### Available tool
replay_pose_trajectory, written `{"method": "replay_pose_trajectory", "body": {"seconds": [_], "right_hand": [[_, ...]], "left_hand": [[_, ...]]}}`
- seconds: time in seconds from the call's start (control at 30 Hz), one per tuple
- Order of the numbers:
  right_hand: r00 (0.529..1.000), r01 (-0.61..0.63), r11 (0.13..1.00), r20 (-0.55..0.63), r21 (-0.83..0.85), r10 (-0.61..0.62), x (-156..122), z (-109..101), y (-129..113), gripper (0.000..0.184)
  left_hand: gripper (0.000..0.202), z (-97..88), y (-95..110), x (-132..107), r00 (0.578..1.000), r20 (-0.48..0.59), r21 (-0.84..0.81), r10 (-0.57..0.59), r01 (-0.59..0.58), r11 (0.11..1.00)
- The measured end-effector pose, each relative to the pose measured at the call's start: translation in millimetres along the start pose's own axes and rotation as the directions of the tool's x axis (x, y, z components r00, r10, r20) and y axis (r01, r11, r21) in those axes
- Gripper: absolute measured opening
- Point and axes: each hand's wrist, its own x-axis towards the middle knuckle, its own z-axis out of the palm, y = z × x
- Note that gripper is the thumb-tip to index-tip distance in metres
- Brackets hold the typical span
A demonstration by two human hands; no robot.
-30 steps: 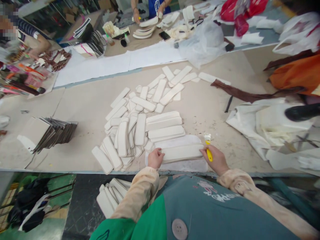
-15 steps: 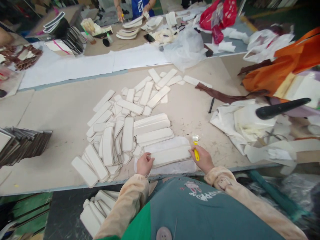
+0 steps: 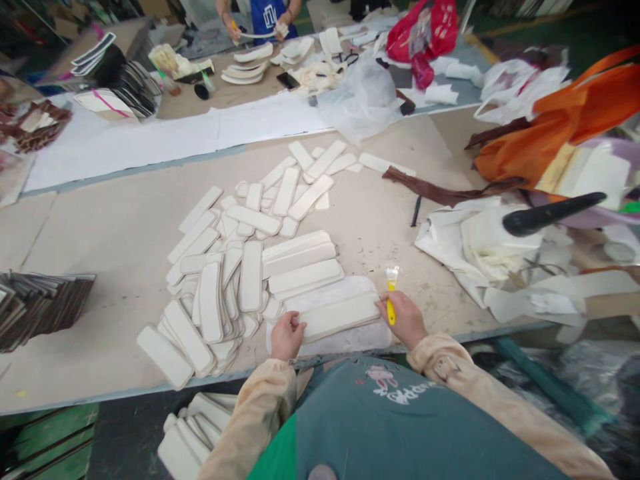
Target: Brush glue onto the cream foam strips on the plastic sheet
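My left hand (image 3: 287,335) grips the left end of a long cream strip (image 3: 340,315) that lies on a white sheet (image 3: 345,340) at the table's near edge. My right hand (image 3: 406,319) touches the strip's right end and holds a small yellow-handled brush (image 3: 391,292), bristles pointing away from me. Just beyond the strip lie two neat stacks of similar strips (image 3: 303,261). A loose pile of shorter cream strips (image 3: 225,273) spreads out to the left.
A fanned stack of dark cards (image 3: 40,303) sits at the left edge. White sheets and a black handle (image 3: 550,213) clutter the right, with orange fabric (image 3: 560,133) behind. More cream strips (image 3: 195,433) lie below the table. Another person (image 3: 257,17) works at the far table.
The camera view has shifted a little to the right and steadied. Both hands stay on the ends of the long strip, barely moved.
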Motion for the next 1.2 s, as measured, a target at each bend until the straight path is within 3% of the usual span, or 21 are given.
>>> {"method": "replay_pose_trajectory", "body": {"seconds": [0.13, 0.23, 0.33, 0.4, 0.5, 0.6, 0.77, 0.87, 0.97, 1.07, 1.2], "right_hand": [[0.963, 0.25, 0.958, 0.064, 0.141, -0.261, -1.4, 3.1, -19.0, 0.011], [0.854, 0.44, 0.859, 0.174, 0.262, -0.49, 1.8, 16.4, -42.1, 0.013], [0.759, 0.524, 0.798, 0.261, 0.299, -0.596, 5.9, 31.8, -56.0, 0.02], [0.741, 0.532, 0.794, 0.293, 0.293, -0.605, 6.3, 38.4, -55.0, 0.025], [0.776, 0.5, 0.825, 0.287, 0.262, -0.561, 2.0, 39.1, -39.1, 0.027], [0.851, 0.423, 0.878, 0.234, 0.224, -0.47, -8.0, 30.6, -12.5, 0.026], [0.975, 0.188, 0.966, 0.084, 0.18, -0.205, -22.8, 13.8, 27.1, 0.025], [0.997, 0.063, 0.967, 0.028, 0.246, -0.072, -20.4, 9.0, 32.9, 0.023], [0.998, 0.016, 0.946, 0.051, 0.324, -0.034, -12.5, 7.8, 28.5, 0.022], [0.996, 0.019, 0.92, 0.069, 0.391, -0.05, -8.0, 7.2, 25.5, 0.02], [0.999, 0.006, 0.892, 0.037, 0.453, -0.026, -12.6, -0.4, 27.8, 0.021]], "left_hand": [[0.026, 0.1, 0.2, 0.4, 1.0, -0.008, -0.007, -0.006, 0.006, 1.0], [0.026, -0.4, 1.7, 0.9, 1.0, 0.001, -0.008, -0.024, 0.024, 1.0], [0.025, -1.0, 3.4, 1.4, 0.999, 0.012, 0.002, -0.032, 0.032, 0.999], [0.025, -1.1, 4.2, 1.5, 0.999, 0.016, 0.015, -0.032, 0.032, 0.999], [0.023, -0.6, 5.1, 1.1, 0.999, 0.009, 0.029, -0.037, 0.037, 0.999], [0.023, 0.5, 5.8, 0.4, 1.0, -0.007, 0.029, -0.027, 0.027, 0.999], [0.023, 1.2, 6.8, -2.7, 0.999, -0.048, 0.037, -0.019, 0.021, 0.999], [0.019, 1.1, 8.3, -8.8, 0.996, -0.081, 0.014, -0.022, 0.024, 1.0], [0.013, 1.4, 12.8, -19.1, 0.996, -0.09, -0.135, 0.009, -0.021, 0.991], [0.017, 1.5, 24.1, -31.5, 0.997, -0.073, -0.422, 0.016, -0.045, 0.905], [0.032, -4.5, 53.3, -47.2, 0.997, -0.066, -0.776, -0.031, -0.031, 0.63]]}}
